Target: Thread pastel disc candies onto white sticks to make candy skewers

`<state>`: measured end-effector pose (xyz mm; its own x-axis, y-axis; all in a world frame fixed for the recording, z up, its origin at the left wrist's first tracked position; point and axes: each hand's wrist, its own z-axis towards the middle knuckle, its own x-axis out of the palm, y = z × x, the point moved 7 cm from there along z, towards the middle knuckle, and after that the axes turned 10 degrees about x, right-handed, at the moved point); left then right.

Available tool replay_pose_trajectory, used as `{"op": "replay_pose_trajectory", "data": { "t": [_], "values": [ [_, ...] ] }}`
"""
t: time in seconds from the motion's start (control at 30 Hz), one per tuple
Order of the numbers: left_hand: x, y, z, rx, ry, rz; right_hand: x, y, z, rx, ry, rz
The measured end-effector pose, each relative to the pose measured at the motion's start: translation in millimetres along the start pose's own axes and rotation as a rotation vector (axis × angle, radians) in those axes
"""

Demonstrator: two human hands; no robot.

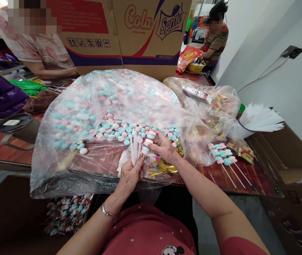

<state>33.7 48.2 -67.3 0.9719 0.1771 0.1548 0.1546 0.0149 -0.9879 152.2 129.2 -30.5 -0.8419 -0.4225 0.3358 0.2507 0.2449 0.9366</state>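
My left hand [132, 172] is closed around a bundle of white plastic sticks [135, 148] whose ends point up. Beside the bundle, my right hand [163, 146] grips a candy skewer [148, 142], a stack of pink, blue, white and orange pieces. The skewer's lower end reaches down to my left fingers. Loose pastel candies [116, 128] lie just beyond both hands, spilling from a large clear plastic bag [68, 106]. Gold twist ties [167, 167] and small printed wrappers lie under my hands. Three finished-looking candy skewers [224, 154] rest on the table to the right.
A big cardboard box [121, 35] stands behind the bag. At right are a cup of white sticks [257, 122] and bags of gummy candies [220, 102]. A dark lidded mug [18, 129] stands left. A carton of wrapped candies [67, 214] sits below. Two other people work beyond.
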Motion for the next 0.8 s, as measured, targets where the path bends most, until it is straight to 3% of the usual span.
{"op": "replay_pose_trajectory", "data": {
  "t": [0.23, 0.33, 0.43, 0.53, 0.63, 0.73, 0.8],
  "values": [
    [-7.8, 5, -2, 0.034, -0.091, -0.081, 13, -15, 5, 0.070, 0.103, 0.078],
    [-10.3, 4, -2, 0.031, -0.059, -0.085, 21, -17, 8, 0.068, 0.123, 0.104],
    [-11.7, 4, -3, -0.003, -0.056, -0.095, 25, 3, -2, -0.005, 0.094, 0.062],
    [-14.1, 5, -3, -0.046, -0.105, -0.097, 19, 46, -34, -0.140, 0.030, -0.037],
    [-13.4, 5, -3, -0.072, -0.114, -0.092, -12, 96, -86, -0.275, -0.185, -0.232],
    [-11.7, 4, -3, -0.074, -0.093, -0.071, -69, 135, -147, -0.363, -0.621, -0.487],
    [-11.3, 4, -2, -0.066, -0.085, -0.058, -109, 145, -181, -0.298, -0.912, -0.706]
  ]
}}
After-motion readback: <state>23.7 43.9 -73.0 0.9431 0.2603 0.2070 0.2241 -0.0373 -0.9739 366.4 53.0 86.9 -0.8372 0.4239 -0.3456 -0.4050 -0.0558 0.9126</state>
